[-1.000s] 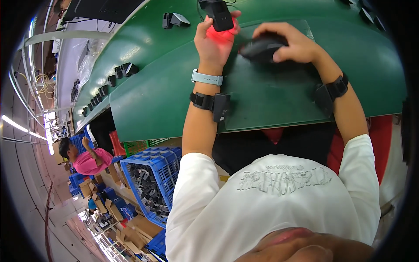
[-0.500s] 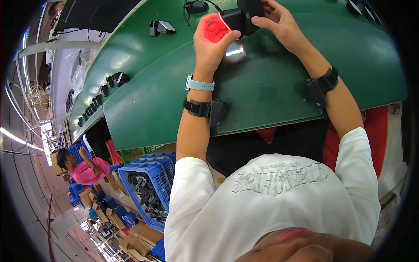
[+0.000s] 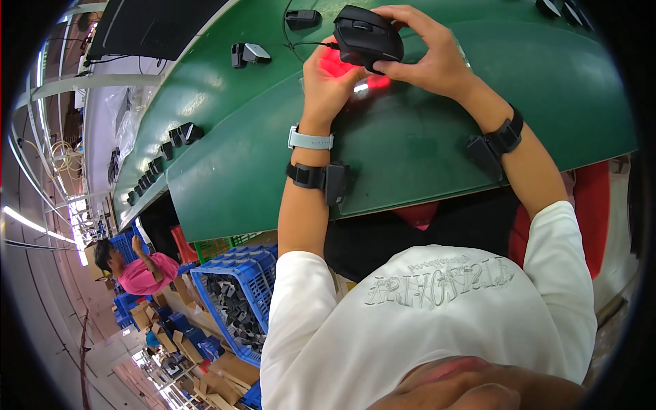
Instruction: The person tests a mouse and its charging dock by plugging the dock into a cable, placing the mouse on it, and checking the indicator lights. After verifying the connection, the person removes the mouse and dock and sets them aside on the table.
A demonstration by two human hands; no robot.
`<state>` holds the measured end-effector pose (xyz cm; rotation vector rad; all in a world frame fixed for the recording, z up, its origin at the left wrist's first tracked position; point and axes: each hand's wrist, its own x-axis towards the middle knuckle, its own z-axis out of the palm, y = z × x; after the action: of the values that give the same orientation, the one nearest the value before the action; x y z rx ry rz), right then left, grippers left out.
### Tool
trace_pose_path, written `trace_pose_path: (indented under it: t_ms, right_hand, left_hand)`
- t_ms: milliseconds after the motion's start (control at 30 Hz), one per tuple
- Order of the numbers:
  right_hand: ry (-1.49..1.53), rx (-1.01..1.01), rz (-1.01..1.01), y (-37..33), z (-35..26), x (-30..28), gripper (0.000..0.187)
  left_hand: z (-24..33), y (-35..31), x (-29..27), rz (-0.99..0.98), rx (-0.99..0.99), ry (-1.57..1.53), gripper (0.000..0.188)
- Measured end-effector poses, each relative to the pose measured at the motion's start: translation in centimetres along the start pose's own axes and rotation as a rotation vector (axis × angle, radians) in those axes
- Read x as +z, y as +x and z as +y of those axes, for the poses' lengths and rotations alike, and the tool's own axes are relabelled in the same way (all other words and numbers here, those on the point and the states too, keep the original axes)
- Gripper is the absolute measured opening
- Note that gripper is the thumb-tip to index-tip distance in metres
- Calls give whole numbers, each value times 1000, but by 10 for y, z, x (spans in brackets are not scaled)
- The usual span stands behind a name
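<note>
A black computer mouse (image 3: 369, 37) is held up over the green table, its top with the scroll wheel toward me. My right hand (image 3: 430, 58) grips its right side, thumb at the lower edge and fingers round the far side. A thin cable (image 3: 314, 44) joins the mouse at its left end. Against its lower left side is my left hand (image 3: 330, 78), cupped, the thumb reaching under the mouse. Red light from the mouse colours that palm. The left fingers are curled and partly hidden behind the mouse.
On the green table (image 3: 239, 164) lie a black device (image 3: 303, 19), a small black-and-silver piece (image 3: 250, 55) and a row of black pieces (image 3: 167, 150) along the left. A blue crate (image 3: 236, 301) of dark parts stands below left. Farther off, a person in pink (image 3: 147, 273) is among cardboard boxes.
The mouse has turned so its top now faces me. My right hand has shifted slightly left and down with it. The left palm is more covered by the mouse.
</note>
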<state>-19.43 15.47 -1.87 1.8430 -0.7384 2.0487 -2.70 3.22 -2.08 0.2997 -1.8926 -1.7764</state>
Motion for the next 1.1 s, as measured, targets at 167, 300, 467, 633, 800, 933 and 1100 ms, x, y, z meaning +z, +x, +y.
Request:
trace_pose_path:
  t_ms: [167, 300, 467, 633, 800, 933, 1100]
  right_hand:
    - [-384, 565, -268, 28, -49, -1, 71]
    - [-375, 523, -259, 13, -32, -4, 72]
    - [-395, -68, -149, -6, -1, -8, 71]
    - [-289, 516, -183, 21, -47, -3, 66]
    - [-149, 715, -569, 0, -30, -18, 57]
    - [-125, 695, -822, -5, -35, -5, 56]
    - [-200, 612, -820, -3, -38, -10, 46]
  left_hand:
    - [-5, -4, -9, 12, -62, 16, 42]
    - [-8, -3, -9, -18, -106, 48, 36]
    - [-11, -3, -4, 0, -66, -8, 33]
    - [-2, -8, -4, 48, -42, -107, 40]
    - [3, 10, -7, 215, 105, -169, 59]
    - [-14, 6, -16, 292, 511, 455, 47]
    - [-4, 2, -6, 321, 652, 613, 36]
